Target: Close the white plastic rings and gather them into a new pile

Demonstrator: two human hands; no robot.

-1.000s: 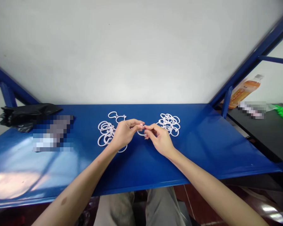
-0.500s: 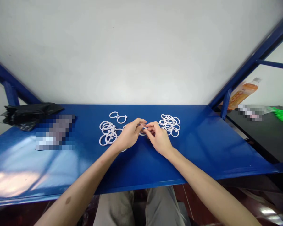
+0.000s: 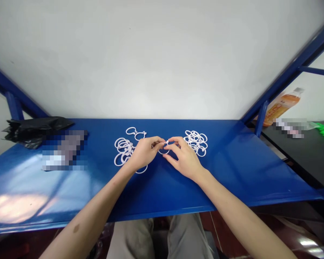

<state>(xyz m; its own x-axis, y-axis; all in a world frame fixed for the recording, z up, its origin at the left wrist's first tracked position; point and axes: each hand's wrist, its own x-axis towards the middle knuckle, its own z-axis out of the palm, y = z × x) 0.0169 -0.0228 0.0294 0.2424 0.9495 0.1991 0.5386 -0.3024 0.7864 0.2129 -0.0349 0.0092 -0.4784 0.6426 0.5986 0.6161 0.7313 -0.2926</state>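
Note:
A white plastic curtain ring with a small knob is between my hands, above the middle of the blue table. My left hand pinches its upper left side between thumb and fingers. At the ring's right side, my right hand has thumb and fingers spread apart; its fingertips are beside the ring, and whether they touch it is hard to see. Left of my hands lies a loose pile of similar rings, partly hidden by my left hand. Another pile of rings lies just beyond my right hand.
Two rings lie behind the left pile. A black plastic bag and a blurred flat object are on the blue table at left. Blue frame bars flank it. An orange drink bottle stands on a black surface at right.
My right hand's thumb and fingers have spread apart from their pinch, and the hand has shifted slightly right. More of the ring shows. My left hand keeps its pinch.

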